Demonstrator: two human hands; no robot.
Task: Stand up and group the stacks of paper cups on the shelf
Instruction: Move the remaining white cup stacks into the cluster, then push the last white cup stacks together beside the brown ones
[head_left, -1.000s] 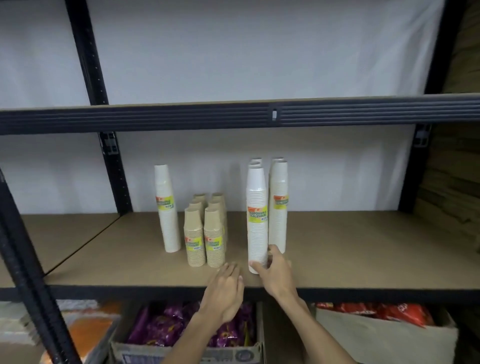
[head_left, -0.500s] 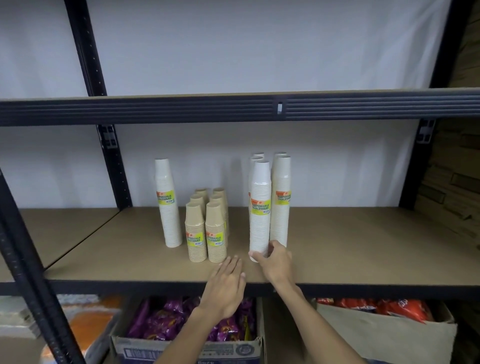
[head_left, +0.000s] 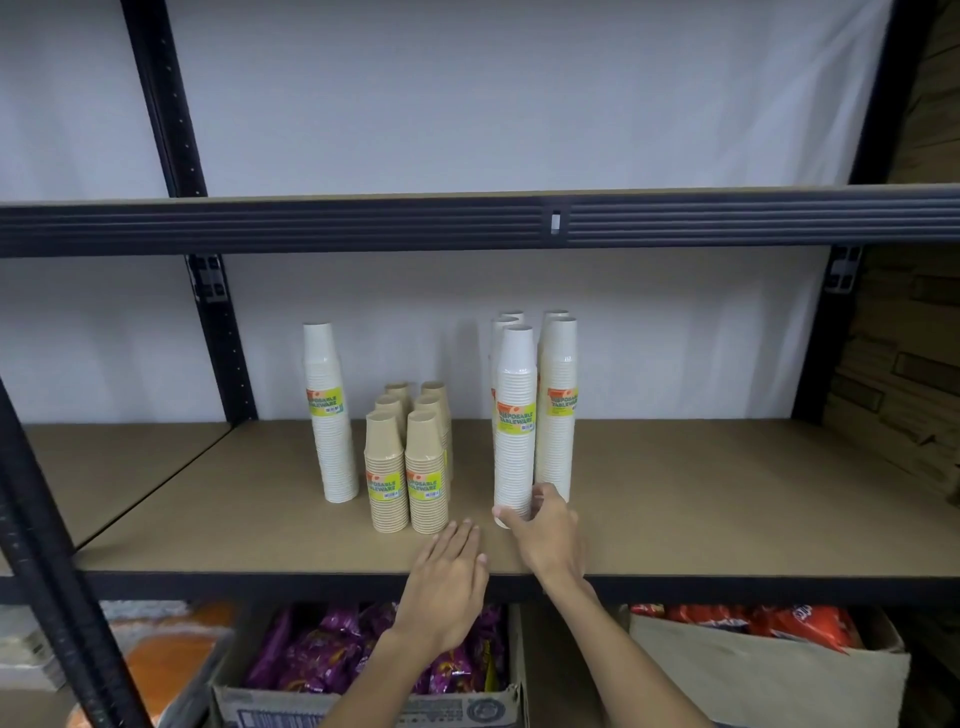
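Shelf board (head_left: 727, 519), right hand (head_left: 545, 530) gripping white cup stack (head_left: 515, 415) low, left hand (head_left: 447, 582) released alongside.

Even, fairly bright light; soft shadows on white backdrop (head_left: 649, 332) behind cup stacks (head_left: 514, 415). Wide-angle bending at edges; slightly soft overall.

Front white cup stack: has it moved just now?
The right hand, gripping the front white stack low, slid it slightly back toward the other white stacks. The left hand stayed flat at the shelf edge; brown stacks and lone white stack stayed put.
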